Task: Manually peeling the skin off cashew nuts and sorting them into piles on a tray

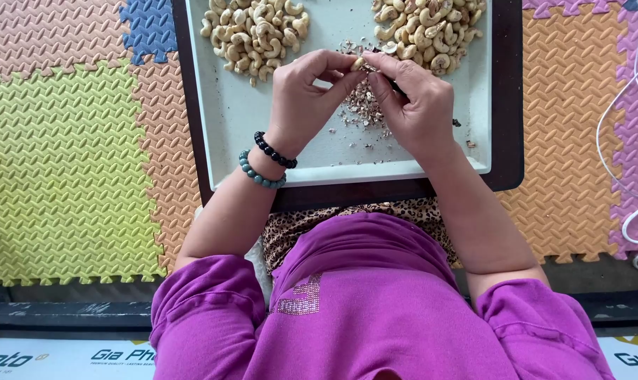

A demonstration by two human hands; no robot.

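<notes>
On the tray [220,134], a cashew pile [254,34] sits at the far-left corner. Your left hand [301,98] and right hand [414,102] pinch one cashew [359,62] together above the husk scraps [361,105]; a second pile [428,32] lies far-right.

Both forearms are extended forward from purple sleeves pushed up to the elbows, and the hands are brought together at the fingertips. The left hand [301,98] is held with the back upward, its thumb and forefinger pinched closed, the other fingers curled beneath. The right hand [417,102] is angled inward, thumb and forefinger pressed toward those of the left. Two bead bracelets [266,163] are worn on the left wrist.
</notes>
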